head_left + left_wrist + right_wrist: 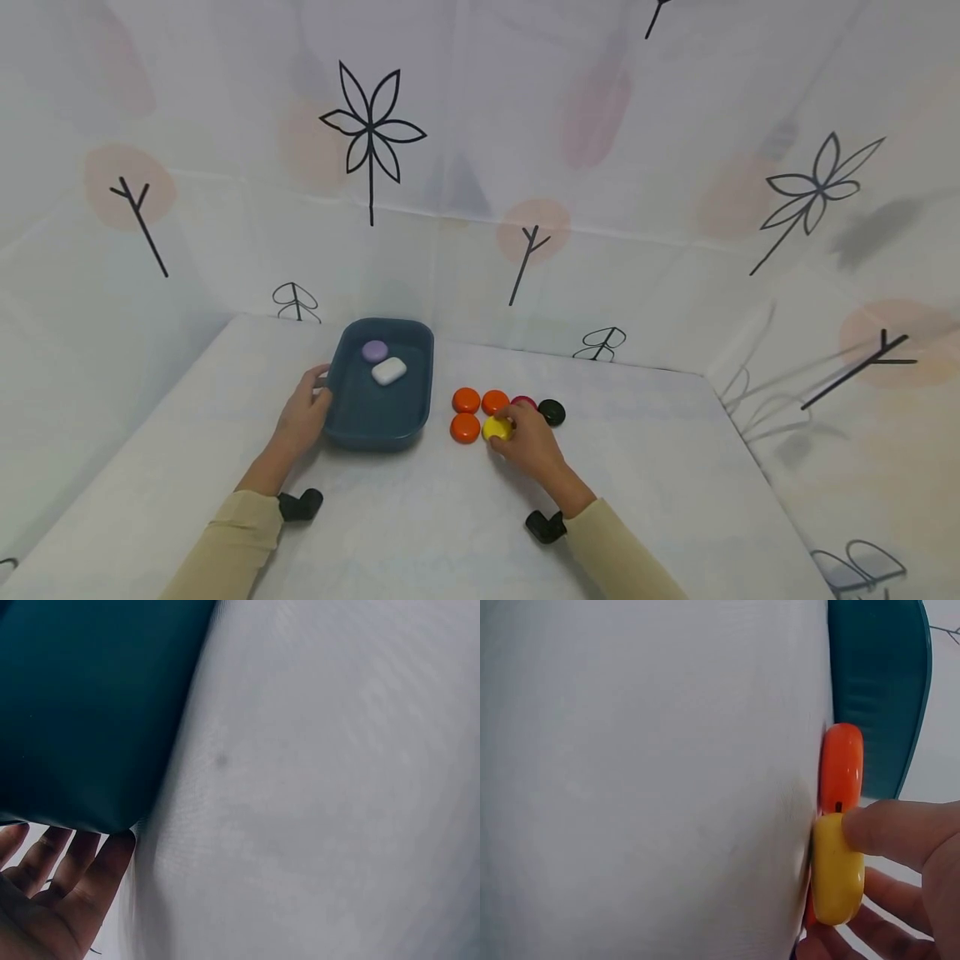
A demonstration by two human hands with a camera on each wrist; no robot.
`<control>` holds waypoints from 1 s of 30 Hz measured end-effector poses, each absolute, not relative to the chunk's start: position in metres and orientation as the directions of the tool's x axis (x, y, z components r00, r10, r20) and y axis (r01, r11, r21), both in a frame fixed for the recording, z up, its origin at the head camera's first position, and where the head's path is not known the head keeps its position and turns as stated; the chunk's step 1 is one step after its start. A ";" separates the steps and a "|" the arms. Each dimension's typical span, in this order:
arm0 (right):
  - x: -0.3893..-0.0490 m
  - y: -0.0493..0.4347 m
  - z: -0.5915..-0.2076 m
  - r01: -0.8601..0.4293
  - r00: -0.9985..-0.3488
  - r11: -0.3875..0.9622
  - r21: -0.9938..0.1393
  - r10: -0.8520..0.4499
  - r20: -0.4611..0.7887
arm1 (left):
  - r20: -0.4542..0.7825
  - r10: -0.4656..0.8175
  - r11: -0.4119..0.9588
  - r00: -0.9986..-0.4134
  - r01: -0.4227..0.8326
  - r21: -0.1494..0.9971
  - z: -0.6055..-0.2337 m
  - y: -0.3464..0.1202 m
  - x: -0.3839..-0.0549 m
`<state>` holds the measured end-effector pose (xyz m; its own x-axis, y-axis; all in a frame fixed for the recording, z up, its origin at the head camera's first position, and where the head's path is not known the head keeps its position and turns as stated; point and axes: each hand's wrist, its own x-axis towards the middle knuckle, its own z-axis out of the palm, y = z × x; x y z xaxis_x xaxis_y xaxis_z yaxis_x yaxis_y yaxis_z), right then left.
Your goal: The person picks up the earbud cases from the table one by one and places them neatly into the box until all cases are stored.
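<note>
With thumb and fingers, my right hand pinches a glossy yellow rounded disc, low at the white cloth. Three orange discs lie close beside it, one of them right behind the yellow one in the right wrist view. A crimson disc, partly hidden by my fingers, and a dark green disc are beyond the hand. My left hand rests its fingertips against the left side of a blue tray. Inside the tray sit a purple disc and a white rounded block.
White cloth covers the table. Behind it and at the sides hangs a pale curtain printed with line-drawn flowers and twigs. Black straps with mounts circle both wrists below beige sleeves.
</note>
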<state>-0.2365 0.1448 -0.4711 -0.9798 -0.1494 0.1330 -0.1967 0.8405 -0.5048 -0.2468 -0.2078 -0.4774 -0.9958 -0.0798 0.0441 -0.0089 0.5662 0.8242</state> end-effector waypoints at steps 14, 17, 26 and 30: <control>-0.240 0.142 -0.470 -0.207 -0.978 0.868 -0.452 -0.163 0.134 | 0.019 -0.087 0.572 -0.996 -0.035 0.819 -0.476 -0.207 -0.246; -0.241 0.142 -0.466 -0.228 -0.972 0.863 -0.450 -0.173 0.160 | 0.033 -0.082 0.570 -0.996 -0.020 0.821 -0.475 -0.208 -0.246; -0.246 0.142 -0.452 -0.281 -0.959 0.786 -0.551 -0.202 0.201 | 0.043 -0.077 0.576 -0.996 -0.009 0.817 -0.477 -0.208 -0.248; -0.247 0.137 -0.446 -0.321 -0.946 0.759 -0.567 -0.223 0.236 | 0.050 -0.086 0.590 -0.995 -0.011 0.807 -0.476 -0.208 -0.247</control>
